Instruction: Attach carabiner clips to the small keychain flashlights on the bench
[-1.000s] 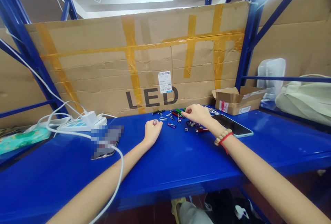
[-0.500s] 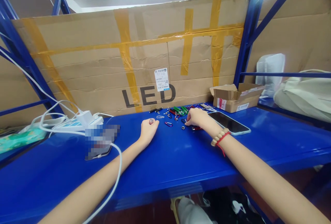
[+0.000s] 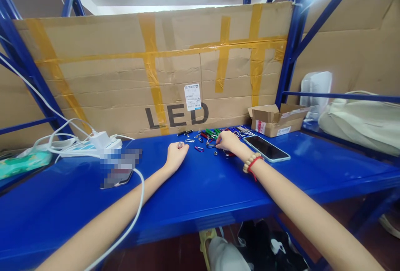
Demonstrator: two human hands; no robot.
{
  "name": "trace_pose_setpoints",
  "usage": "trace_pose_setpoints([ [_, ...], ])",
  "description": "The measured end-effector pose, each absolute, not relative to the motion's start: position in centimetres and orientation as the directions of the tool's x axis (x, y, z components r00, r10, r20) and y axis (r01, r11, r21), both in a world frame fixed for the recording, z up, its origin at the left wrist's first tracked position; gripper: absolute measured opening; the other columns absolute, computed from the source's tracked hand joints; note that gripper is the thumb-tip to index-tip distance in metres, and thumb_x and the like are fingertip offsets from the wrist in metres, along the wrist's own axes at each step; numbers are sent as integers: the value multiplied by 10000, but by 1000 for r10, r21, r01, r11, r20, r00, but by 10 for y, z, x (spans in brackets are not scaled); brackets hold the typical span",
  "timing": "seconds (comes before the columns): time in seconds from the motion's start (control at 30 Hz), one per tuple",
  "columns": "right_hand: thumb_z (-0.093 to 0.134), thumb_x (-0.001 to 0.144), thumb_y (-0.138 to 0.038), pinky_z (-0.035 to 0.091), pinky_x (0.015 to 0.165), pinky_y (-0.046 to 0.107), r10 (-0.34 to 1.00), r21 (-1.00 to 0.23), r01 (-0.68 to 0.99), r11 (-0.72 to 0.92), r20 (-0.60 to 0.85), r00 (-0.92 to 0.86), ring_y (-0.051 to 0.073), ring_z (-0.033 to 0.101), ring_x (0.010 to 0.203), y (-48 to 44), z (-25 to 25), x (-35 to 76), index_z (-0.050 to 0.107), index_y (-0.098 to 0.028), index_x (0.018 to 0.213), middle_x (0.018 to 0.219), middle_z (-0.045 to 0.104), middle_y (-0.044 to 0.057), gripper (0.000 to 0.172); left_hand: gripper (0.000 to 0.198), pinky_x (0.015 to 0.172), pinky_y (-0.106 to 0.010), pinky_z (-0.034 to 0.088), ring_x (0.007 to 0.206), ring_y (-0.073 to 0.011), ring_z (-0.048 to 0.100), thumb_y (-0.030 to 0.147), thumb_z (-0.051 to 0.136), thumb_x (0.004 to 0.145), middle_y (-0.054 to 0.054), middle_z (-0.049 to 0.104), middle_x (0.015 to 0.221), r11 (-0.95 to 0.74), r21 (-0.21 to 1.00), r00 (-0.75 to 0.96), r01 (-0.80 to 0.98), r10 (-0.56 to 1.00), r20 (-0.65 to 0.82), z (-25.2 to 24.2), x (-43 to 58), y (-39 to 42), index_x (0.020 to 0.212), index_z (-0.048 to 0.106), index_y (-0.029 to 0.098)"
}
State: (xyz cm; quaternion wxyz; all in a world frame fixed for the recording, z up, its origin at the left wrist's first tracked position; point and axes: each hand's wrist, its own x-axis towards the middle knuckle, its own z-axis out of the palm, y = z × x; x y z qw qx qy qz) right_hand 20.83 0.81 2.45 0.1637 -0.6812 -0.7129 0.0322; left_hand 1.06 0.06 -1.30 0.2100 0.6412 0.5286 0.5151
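Note:
My left hand [image 3: 176, 156] is curled into a fist on the blue shelf [image 3: 187, 187]. Something small and pinkish peeks out at the top of its fingers, too small to name. Over the cluster of small parts, my right hand [image 3: 229, 142] pinches with fingertips down, at the end of a dark carabiner [image 3: 210, 146]. A purple-red carabiner [image 3: 199, 149] and a small metal ring [image 3: 215, 153] lie between the hands. Farther back is a silver carabiner [image 3: 189, 141]. Green cylindrical pieces [image 3: 214, 132] lie behind the right hand, which partly hides a red piece.
A phone [image 3: 266, 148] lies right of the right hand, before an open cardboard box [image 3: 278, 121]. Black sticks [image 3: 185, 133] lie at the back. On the left are a power strip [image 3: 81, 150], a blurred device [image 3: 120, 171] and a white cable [image 3: 142, 187] crossing my left forearm.
The whole view has shifted a little. My right hand has moved slightly left, and the dark carabiner at its fingertips now shows farther out to the left. My left hand stays closed in place.

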Motion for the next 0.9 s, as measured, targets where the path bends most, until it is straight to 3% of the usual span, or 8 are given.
trace_pose_setpoints([
  [0.17, 635, 697, -165, 467, 674, 227, 983, -334, 940, 71, 186, -8, 197, 656, 791, 13, 17, 211, 727, -144, 806, 848, 710, 105, 145, 293, 503, -232, 182, 504, -75, 217, 171, 437, 647, 51, 193, 479, -395, 696, -36, 599, 856, 516, -11, 8, -2, 466, 207, 183],
  [0.3, 626, 688, -154, 468, 711, 232, 975, -331, 939, 95, 223, -21, 203, 656, 823, 15, 13, 212, 732, -140, 808, 850, 715, 101, 162, 218, 520, -238, 218, 520, -98, 365, 190, 438, 680, 25, 409, 493, -382, 391, 178, 837, 866, 467, -7, -3, -6, 472, 372, 175],
  [0.37, 627, 687, -143, 465, 721, 224, 972, -331, 937, 109, 233, -31, 197, 654, 840, 13, 12, 211, 733, -141, 815, 865, 716, 97, 166, 198, 527, -240, 236, 568, -124, 457, 188, 427, 698, -4, 521, 551, -410, 220, 308, 885, 871, 382, -4, -6, -9, 502, 448, 177],
  [0.47, 636, 690, -134, 463, 715, 210, 968, -332, 935, 124, 247, -41, 183, 653, 849, 11, 13, 209, 733, -160, 824, 881, 716, 81, 167, 210, 538, -239, 267, 643, -157, 548, 184, 416, 727, -36, 602, 618, -431, 70, 394, 900, 870, 297, 0, -8, -13, 541, 515, 176],
  [0.6, 647, 713, -181, 461, 704, 218, 964, -327, 936, 131, 264, -43, 182, 651, 844, 10, 11, 209, 729, -172, 811, 873, 715, 74, 127, 204, 575, -230, 317, 740, -174, 596, 206, 436, 751, -50, 659, 717, -465, -9, 452, 885, 855, 254, 2, -7, -14, 625, 595, 180],
  [0.9, 689, 709, -321, 438, 653, 216, 961, -270, 953, 141, 269, -66, 169, 643, 839, 12, 10, 206, 712, -203, 779, 857, 710, 45, 139, 219, 613, -224, 353, 782, -176, 609, 205, 435, 758, -55, 679, 769, -463, -24, 455, 886, 859, 233, 1, -8, -11, 683, 640, 194],
])
